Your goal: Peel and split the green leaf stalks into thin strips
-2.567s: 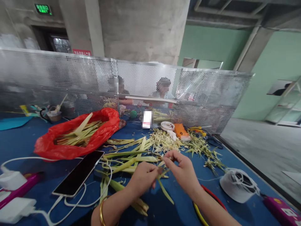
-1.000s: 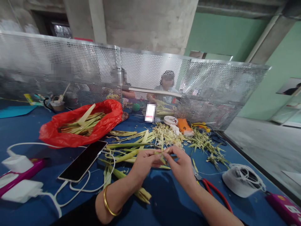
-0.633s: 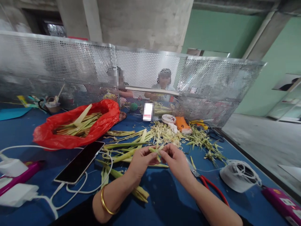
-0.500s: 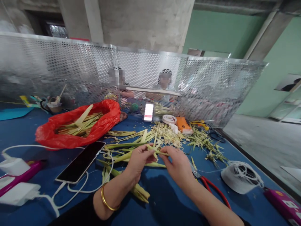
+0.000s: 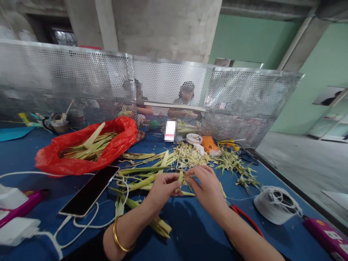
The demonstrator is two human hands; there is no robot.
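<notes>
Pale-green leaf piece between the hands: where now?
Lower middle of the head view: the leaf piece is held in the left hand, right hand close beside it, in front of the pale shreds.

The left hand [image 5: 164, 186] partly hides a leaf strip [image 5: 181, 177] while the right forearm [image 5: 237, 229] partly obscures a red-handled tool [image 5: 248, 218].

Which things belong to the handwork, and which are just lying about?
Likely in the work:
left hand holding a green husk-like strip
right hand close beside it
loose strips
red plastic bag of strips
white thread spool, possibly

Likely just lying about:
smartphone
white charger
orange pack
purple power strip
</notes>
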